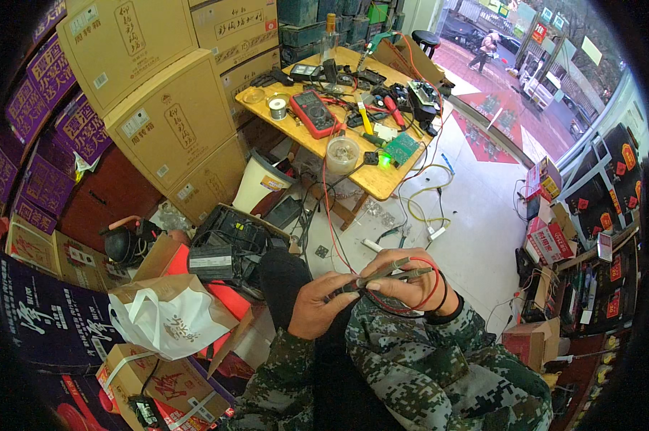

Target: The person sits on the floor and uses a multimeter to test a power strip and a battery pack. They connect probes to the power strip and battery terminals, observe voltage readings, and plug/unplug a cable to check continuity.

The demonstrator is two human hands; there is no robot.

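Note:
My left hand and my right hand meet in front of my chest, both in camouflage sleeves. Together they pinch two thin dark test probes that point to the right. A red lead and a black lead run from the probes across the floor up to a red multimeter lying on the wooden table. A loop of red wire curls round my right wrist.
The table carries a solder reel, a clear tub, a green circuit board, pliers and tools. Cardboard boxes are stacked at left. A white bag, a black charger box and a white bin sit nearby.

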